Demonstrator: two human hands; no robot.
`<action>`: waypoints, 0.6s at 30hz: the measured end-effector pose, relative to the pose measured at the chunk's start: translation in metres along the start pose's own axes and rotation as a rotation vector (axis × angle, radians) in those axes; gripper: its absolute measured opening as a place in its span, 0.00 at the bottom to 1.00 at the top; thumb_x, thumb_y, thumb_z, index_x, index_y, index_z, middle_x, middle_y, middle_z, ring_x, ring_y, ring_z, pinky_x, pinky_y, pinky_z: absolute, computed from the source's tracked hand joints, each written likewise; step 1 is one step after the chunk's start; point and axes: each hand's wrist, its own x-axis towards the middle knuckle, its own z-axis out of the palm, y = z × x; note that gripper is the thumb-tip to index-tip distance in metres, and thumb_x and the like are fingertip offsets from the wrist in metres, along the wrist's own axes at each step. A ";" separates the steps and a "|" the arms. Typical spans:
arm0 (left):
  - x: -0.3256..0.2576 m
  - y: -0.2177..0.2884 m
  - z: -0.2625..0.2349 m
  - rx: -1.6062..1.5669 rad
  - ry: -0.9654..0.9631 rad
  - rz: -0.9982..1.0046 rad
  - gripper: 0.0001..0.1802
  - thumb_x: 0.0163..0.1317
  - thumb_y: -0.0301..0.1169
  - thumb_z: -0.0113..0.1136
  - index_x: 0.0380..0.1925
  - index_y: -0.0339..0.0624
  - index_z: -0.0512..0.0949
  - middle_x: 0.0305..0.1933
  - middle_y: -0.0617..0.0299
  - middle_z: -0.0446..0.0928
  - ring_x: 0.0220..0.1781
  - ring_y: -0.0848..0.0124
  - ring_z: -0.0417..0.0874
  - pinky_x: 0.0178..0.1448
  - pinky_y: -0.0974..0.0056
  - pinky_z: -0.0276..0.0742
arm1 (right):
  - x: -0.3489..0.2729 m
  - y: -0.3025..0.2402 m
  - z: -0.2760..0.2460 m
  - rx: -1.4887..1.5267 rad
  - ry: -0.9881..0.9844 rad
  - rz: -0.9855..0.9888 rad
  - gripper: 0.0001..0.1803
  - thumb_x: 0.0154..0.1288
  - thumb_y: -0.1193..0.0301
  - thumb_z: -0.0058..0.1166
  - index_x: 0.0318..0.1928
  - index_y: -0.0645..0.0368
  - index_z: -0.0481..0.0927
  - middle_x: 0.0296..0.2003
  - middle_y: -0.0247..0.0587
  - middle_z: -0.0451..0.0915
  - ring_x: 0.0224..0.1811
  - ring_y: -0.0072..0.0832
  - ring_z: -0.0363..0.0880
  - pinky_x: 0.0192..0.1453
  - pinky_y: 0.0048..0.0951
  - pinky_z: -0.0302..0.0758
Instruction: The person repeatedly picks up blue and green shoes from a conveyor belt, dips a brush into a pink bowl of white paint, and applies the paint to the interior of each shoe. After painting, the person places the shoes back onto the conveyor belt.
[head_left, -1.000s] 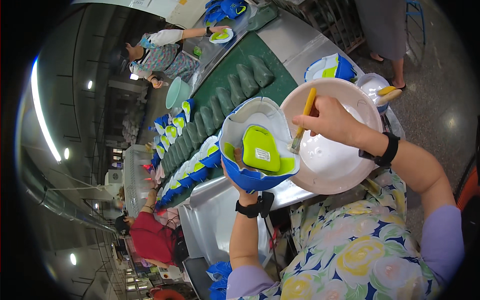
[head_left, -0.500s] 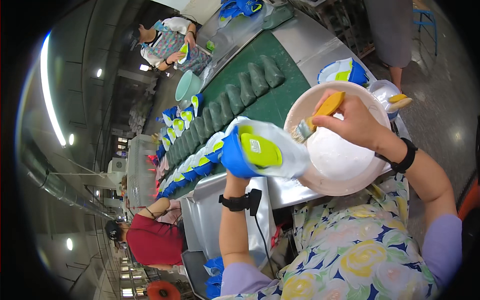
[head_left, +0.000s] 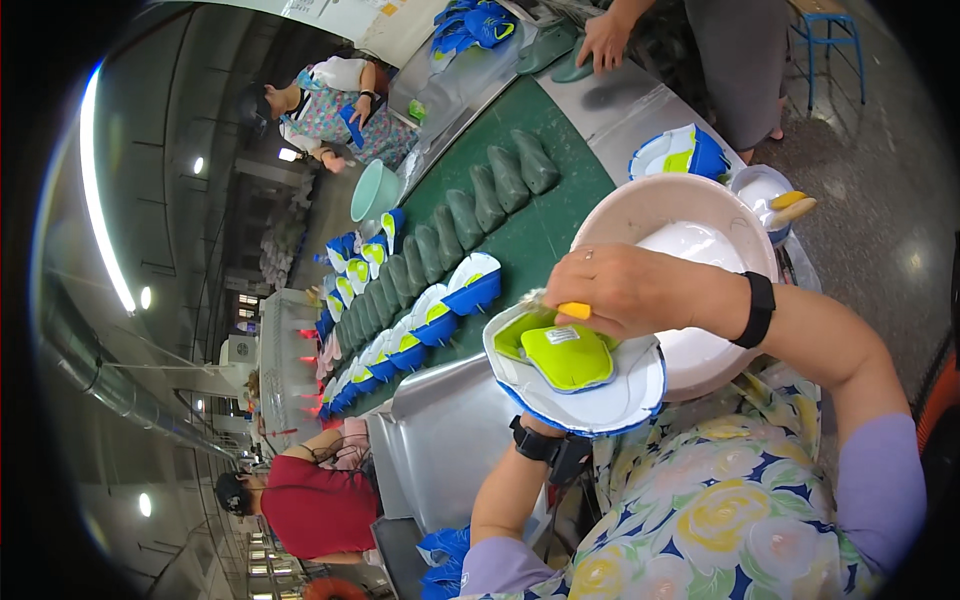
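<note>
My right hand [head_left: 635, 290] is closed round a brush with a yellow handle [head_left: 574, 311]. Its pale bristles touch or hover just over the far left rim of a shoe upper [head_left: 632, 385]. That upper is white inside, lime green at the tongue and blue along the outer edge. From beneath, my left hand [head_left: 541, 425] supports it; the fingers are hidden, but the upper rests tilted on that hand. Just behind my right hand stands a pale pink basin [head_left: 752, 235] holding white liquid [head_left: 690, 238].
A green conveyor belt [head_left: 560, 215] carries grey-green shoe lasts [head_left: 508, 178] and rows of uppers [head_left: 472, 285]. Right of the belt are another upper [head_left: 680, 155] and a small tub [head_left: 762, 190] with yellow-handled brushes. Co-workers stand around; one hand [head_left: 605, 42] touches a last at the far end.
The upper has come nearer and right, turning its inside upward. My right hand has moved the brush from the basin to the upper's rim. A co-worker's hand has appeared at the far end.
</note>
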 end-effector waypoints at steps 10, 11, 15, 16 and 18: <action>0.001 0.003 0.002 -0.057 -0.036 -0.012 0.28 0.77 0.44 0.47 0.71 0.44 0.64 0.65 0.53 0.75 0.64 0.57 0.79 0.68 0.50 0.78 | -0.013 -0.002 -0.037 -0.001 -0.243 0.494 0.09 0.66 0.68 0.60 0.38 0.61 0.78 0.33 0.50 0.81 0.37 0.50 0.83 0.40 0.42 0.79; 0.001 0.003 0.003 -0.065 -0.036 -0.021 0.28 0.77 0.44 0.47 0.71 0.44 0.64 0.65 0.53 0.75 0.64 0.57 0.80 0.68 0.50 0.78 | -0.015 0.001 -0.032 -0.060 -0.183 0.425 0.08 0.66 0.68 0.59 0.38 0.60 0.79 0.33 0.50 0.81 0.37 0.48 0.84 0.40 0.42 0.79; -0.002 -0.008 0.013 -0.100 -0.053 -0.054 0.28 0.77 0.44 0.48 0.71 0.43 0.64 0.65 0.53 0.76 0.64 0.58 0.80 0.68 0.51 0.78 | -0.020 0.009 -0.006 -0.271 -0.238 0.167 0.06 0.63 0.70 0.59 0.37 0.59 0.83 0.33 0.46 0.81 0.37 0.43 0.84 0.41 0.39 0.80; -0.003 -0.012 0.017 -0.093 -0.094 -0.038 0.28 0.77 0.44 0.48 0.71 0.43 0.64 0.65 0.53 0.76 0.64 0.58 0.80 0.68 0.51 0.78 | -0.020 0.011 0.001 -0.332 -0.281 0.108 0.06 0.62 0.70 0.59 0.36 0.59 0.83 0.33 0.45 0.81 0.38 0.42 0.84 0.42 0.38 0.80; -0.004 -0.015 0.014 -0.141 0.026 -0.109 0.27 0.75 0.45 0.51 0.68 0.44 0.68 0.63 0.52 0.77 0.62 0.57 0.82 0.65 0.50 0.81 | -0.021 0.014 0.011 -0.452 -0.366 -0.010 0.05 0.61 0.71 0.59 0.35 0.58 0.83 0.34 0.44 0.81 0.40 0.39 0.84 0.43 0.37 0.80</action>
